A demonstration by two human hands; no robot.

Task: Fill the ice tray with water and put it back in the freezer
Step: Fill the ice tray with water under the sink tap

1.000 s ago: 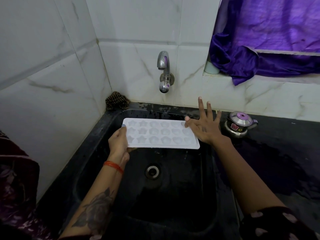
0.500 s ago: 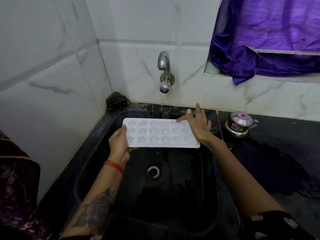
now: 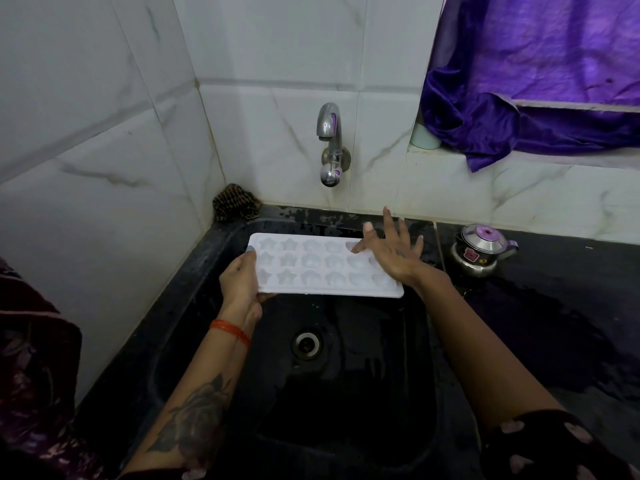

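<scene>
white ice tray (image 3: 322,268) held level over the black sink (image 3: 194,271), below and in front of the tap (image 3: 329,143) on the tiled wall. left hand (image 3: 240,282) gripping the tray's left end, thumb on top, fingers curled underneath. right hand (image 3: 391,252) spread flat over the tray's right end, fingers straight and fanned, grasping nothing. star and round moulds visible across the tray. drain (image 3: 306,344) straight below. small steel kettle (image 3: 481,251) on the wet counter to the right, brown cloth (image 3: 235,202) bunched in the corner, purple curtain (image 3: 533,81) above.
</scene>
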